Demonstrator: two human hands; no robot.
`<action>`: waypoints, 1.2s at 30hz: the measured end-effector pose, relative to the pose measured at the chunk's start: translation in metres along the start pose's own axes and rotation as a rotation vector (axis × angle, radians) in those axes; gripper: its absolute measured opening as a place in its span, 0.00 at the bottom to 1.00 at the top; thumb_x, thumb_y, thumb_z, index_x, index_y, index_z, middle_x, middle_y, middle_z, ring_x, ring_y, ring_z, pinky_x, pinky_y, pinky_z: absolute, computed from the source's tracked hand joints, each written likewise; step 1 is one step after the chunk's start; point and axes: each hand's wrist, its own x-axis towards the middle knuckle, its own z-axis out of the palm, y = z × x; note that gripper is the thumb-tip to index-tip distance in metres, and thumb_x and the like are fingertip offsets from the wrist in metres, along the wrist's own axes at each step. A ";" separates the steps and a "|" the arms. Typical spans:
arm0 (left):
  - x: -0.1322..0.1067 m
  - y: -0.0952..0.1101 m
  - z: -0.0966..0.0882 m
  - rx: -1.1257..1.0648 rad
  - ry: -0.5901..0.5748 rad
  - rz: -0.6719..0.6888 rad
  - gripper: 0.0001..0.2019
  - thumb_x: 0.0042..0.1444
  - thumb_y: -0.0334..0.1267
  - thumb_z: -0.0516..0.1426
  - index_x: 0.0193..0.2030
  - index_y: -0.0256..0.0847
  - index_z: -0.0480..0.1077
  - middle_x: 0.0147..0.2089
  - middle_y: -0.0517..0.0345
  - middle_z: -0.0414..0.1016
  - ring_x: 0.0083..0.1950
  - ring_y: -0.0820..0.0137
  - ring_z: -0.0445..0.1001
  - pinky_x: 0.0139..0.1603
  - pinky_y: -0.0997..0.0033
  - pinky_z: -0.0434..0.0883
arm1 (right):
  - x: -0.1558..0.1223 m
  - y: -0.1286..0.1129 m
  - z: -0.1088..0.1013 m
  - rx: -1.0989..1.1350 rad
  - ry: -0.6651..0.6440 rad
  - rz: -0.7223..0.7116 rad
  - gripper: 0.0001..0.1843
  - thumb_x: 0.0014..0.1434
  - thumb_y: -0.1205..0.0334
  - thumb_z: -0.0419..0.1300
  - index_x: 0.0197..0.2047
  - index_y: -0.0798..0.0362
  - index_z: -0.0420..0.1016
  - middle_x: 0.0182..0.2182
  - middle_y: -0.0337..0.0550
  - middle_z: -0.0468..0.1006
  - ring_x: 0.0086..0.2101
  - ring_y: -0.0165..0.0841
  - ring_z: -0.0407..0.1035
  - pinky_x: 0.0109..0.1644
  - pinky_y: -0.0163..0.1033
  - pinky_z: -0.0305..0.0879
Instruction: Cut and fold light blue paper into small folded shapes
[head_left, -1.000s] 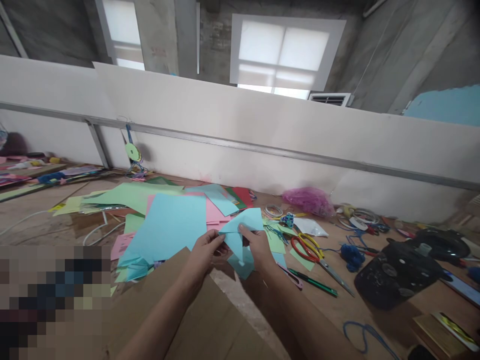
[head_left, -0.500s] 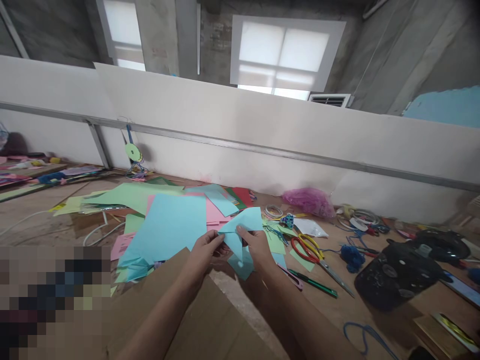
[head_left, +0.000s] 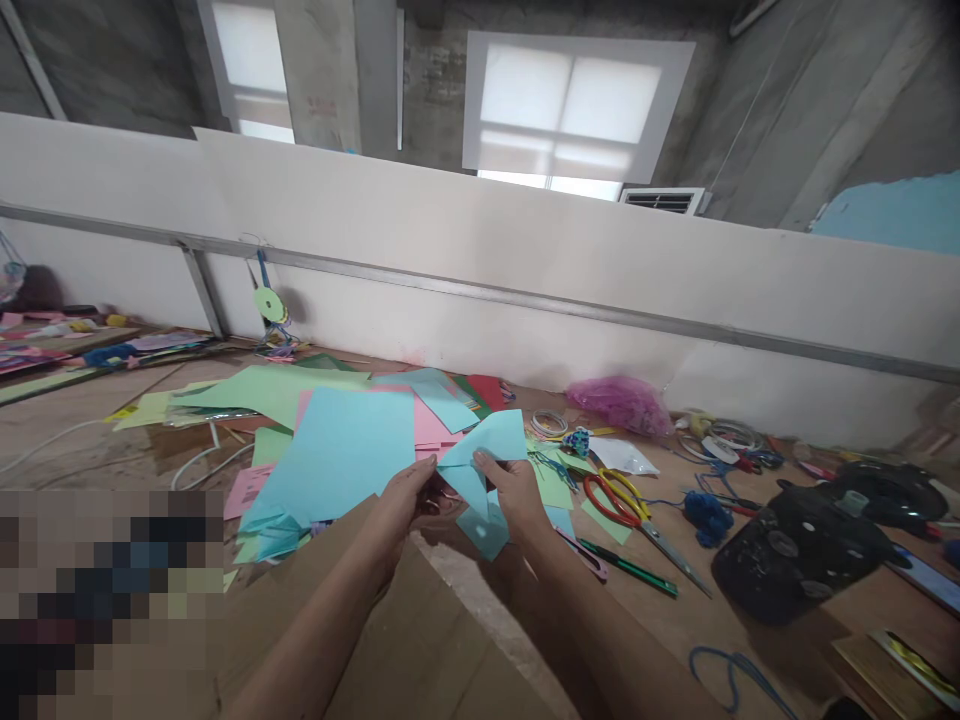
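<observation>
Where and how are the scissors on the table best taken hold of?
The scissors are probably best gripped by the red handle loop and yellow handle loop, coming from above on the person's left. They lie flat with both loops at the far left end, while the metal blades point near and right, so that approach should avoid the tip.

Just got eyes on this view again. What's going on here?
A person is handling a folded light-blue paper above the worktop. The right hand grips it with the thumb on top; the left hand is at its left corner. A large blue sheet lies to the left, and scissors and a green cutter lie to the right, neither in hand.
</observation>
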 end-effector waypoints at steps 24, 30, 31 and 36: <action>0.000 0.005 -0.001 0.245 0.026 0.181 0.20 0.55 0.54 0.56 0.24 0.39 0.71 0.26 0.56 0.73 0.27 0.69 0.68 0.31 0.72 0.64 | -0.001 -0.005 0.000 -0.058 -0.006 -0.024 0.21 0.47 0.47 0.66 0.21 0.56 0.69 0.18 0.34 0.62 0.22 0.27 0.52 0.27 0.34 0.53; -0.003 0.006 -0.001 0.155 0.035 0.098 0.21 0.52 0.58 0.58 0.26 0.39 0.73 0.25 0.54 0.74 0.26 0.69 0.69 0.29 0.73 0.65 | -0.001 -0.004 -0.001 -0.080 -0.081 -0.084 0.17 0.49 0.50 0.64 0.23 0.56 0.71 0.19 0.35 0.66 0.24 0.27 0.55 0.29 0.33 0.55; -0.002 0.006 -0.002 0.138 0.024 0.086 0.21 0.50 0.57 0.59 0.26 0.39 0.73 0.24 0.55 0.74 0.25 0.69 0.69 0.27 0.73 0.64 | -0.001 -0.004 -0.001 -0.088 -0.090 -0.090 0.16 0.49 0.51 0.64 0.24 0.56 0.72 0.19 0.35 0.66 0.24 0.27 0.56 0.29 0.33 0.55; 0.005 0.001 -0.007 0.128 -0.043 0.095 0.18 0.48 0.53 0.62 0.27 0.37 0.73 0.21 0.60 0.70 0.22 0.73 0.66 0.25 0.75 0.62 | -0.001 -0.005 -0.001 -0.091 -0.116 -0.084 0.15 0.50 0.52 0.64 0.27 0.57 0.74 0.22 0.36 0.69 0.25 0.28 0.58 0.32 0.34 0.58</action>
